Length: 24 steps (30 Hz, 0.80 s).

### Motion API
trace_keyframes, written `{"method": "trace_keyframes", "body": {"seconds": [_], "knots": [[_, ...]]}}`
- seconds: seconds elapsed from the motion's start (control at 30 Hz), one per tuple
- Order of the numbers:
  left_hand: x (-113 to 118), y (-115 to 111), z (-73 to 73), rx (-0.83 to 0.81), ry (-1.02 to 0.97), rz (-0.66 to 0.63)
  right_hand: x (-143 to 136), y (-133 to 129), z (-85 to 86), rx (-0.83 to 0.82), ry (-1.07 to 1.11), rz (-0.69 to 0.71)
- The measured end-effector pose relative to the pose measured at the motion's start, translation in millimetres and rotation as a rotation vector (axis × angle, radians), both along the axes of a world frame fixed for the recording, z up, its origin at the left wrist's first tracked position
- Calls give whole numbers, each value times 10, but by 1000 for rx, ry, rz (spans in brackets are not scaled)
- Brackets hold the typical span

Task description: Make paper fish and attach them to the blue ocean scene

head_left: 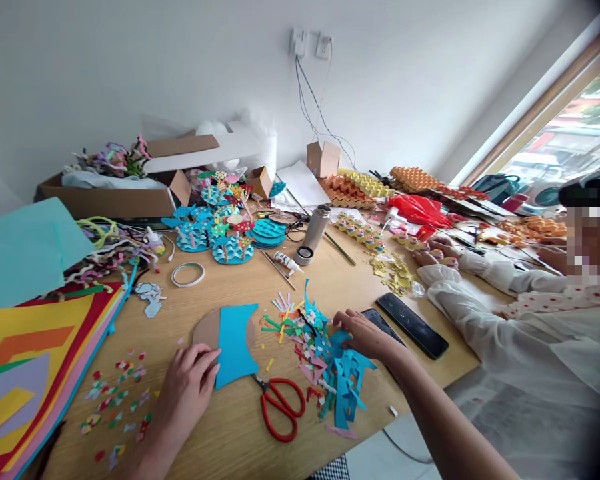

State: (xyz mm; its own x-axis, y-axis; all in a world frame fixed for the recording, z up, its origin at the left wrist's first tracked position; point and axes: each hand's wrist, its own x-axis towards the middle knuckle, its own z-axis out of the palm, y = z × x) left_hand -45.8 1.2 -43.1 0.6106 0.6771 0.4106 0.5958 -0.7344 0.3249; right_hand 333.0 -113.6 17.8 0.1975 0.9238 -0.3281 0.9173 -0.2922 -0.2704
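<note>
My left hand (193, 373) rests at the left edge of a piece of blue paper (237, 343), its thumb and fingers closed on that edge. The paper lies over a round brown cardboard disc (207, 328), which shows on both sides of it. My right hand (363, 333) reaches over a heap of blue paper scraps (347, 380), fingers bent and apart, touching the top of the heap. Between my hands lie red-handled scissors (283, 407), their blades partly under the blue paper. Small multicoloured paper strips (290, 323) are scattered beside the heap.
Coloured paper sheets (45, 333) are stacked at left, near loose paper dots (117, 393). Farther back are a tape roll (188, 274), glue bottle (286, 261), metal flask (316, 230) and finished blue paper crafts (233, 250). Phones (413, 325) lie at right, beside a co-worker's sleeve (455, 307).
</note>
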Motion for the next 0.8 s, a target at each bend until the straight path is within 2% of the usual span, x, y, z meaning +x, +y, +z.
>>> {"method": "trace_keyframes", "body": {"seconds": [0.13, 0.27, 0.57, 0.7, 0.8], "knots": [[-5, 3, -5, -8, -2, -7, 6, 33, 21, -25, 13, 9], [-1, -12, 14, -34, -12, 4, 31, 90, 114, -34, 17, 25], [2, -17, -3, -33, -16, 1, 145, 144, 562, 20, 125, 20], [15, -48, 41, -58, -7, 22, 93, 196, 770, 142, 201, -11], [32, -89, 99, -118, 12, 44, -66, 370, 812, 276, 440, -51]]}}
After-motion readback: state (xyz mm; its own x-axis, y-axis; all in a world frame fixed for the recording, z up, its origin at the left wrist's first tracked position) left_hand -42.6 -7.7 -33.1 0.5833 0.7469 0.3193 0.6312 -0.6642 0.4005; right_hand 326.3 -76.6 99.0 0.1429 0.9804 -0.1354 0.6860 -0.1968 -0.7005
